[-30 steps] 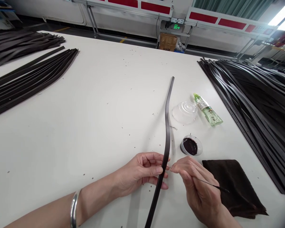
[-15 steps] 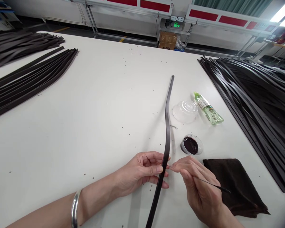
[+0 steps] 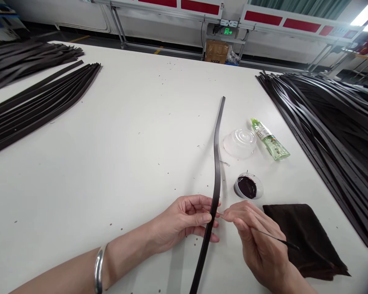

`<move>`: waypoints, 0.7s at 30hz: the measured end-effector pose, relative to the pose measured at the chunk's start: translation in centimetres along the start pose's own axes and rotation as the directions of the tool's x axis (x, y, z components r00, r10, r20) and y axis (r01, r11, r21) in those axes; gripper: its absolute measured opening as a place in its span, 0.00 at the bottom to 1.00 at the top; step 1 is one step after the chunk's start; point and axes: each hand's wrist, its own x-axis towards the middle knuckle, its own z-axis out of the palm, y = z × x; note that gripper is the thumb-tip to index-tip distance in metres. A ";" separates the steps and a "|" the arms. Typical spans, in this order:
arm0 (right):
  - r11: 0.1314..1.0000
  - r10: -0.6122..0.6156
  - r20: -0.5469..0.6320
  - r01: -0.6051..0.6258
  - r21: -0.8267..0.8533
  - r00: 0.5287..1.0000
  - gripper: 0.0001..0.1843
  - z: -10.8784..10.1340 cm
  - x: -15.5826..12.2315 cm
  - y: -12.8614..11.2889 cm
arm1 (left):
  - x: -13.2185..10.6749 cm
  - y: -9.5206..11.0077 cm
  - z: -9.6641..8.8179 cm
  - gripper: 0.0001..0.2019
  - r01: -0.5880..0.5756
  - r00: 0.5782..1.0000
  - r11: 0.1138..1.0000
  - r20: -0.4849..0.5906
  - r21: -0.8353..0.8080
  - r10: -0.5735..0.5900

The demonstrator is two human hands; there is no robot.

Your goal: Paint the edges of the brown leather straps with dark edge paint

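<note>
The left hand (image 3: 184,222) grips a dark leather strap (image 3: 216,171); just beside it, the right hand (image 3: 259,243) pinches a thin black applicator (image 3: 282,241). The tabletop bottle's (image 3: 270,139) label is too small to read.

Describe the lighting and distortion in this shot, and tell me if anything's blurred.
In the head view, the ceiling light glares white at the top right, the wide lens stretches the white work table toward the edges, the dark leather strap casts a soft shadow, and the bottom right corner looks smudged.

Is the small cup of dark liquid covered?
Uncovered: dark liquid shows in the white plastic cup; a clear ribbed plastic lid lies apart.
</note>
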 end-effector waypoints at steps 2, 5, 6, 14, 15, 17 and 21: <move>1.000 0.001 0.004 -0.001 -0.002 1.000 0.16 0.0 0.0 0.1 | 0.0 0.0 0.0 0.10 0.003 1.000 1.000 -0.004 -0.003 -0.003; 1.000 0.014 0.010 -0.014 0.013 1.000 0.16 0.0 0.1 0.1 | -0.1 0.0 0.1 0.10 0.003 1.000 1.000 -0.005 0.003 -0.003; 1.000 0.021 0.006 -0.021 0.010 1.000 0.16 0.0 0.1 0.0 | -0.1 0.0 0.1 0.10 0.003 1.000 1.000 -0.005 0.006 -0.003; 0.978 0.200 -0.117 -0.190 0.085 0.973 0.17 -0.3 -0.9 -0.2 | -0.1 -0.1 0.0 0.11 -0.004 1.000 1.000 -0.017 -0.002 0.004; 0.970 0.240 -0.181 -0.228 0.087 0.954 0.18 -0.3 -1.1 -0.1 | -0.1 -0.1 0.0 0.11 -0.002 1.000 1.000 -0.018 -0.006 0.002; 0.946 0.322 -0.252 -0.318 0.058 0.913 0.16 0.0 -1.2 0.0 | -0.2 0.0 0.0 0.11 0.006 1.000 1.000 -0.018 -0.021 -0.007; 0.864 0.503 -0.187 -0.496 0.087 0.844 0.02 0.9 -0.6 0.3 | -0.4 0.0 0.2 0.12 0.018 1.000 0.999 0.016 -0.043 -0.017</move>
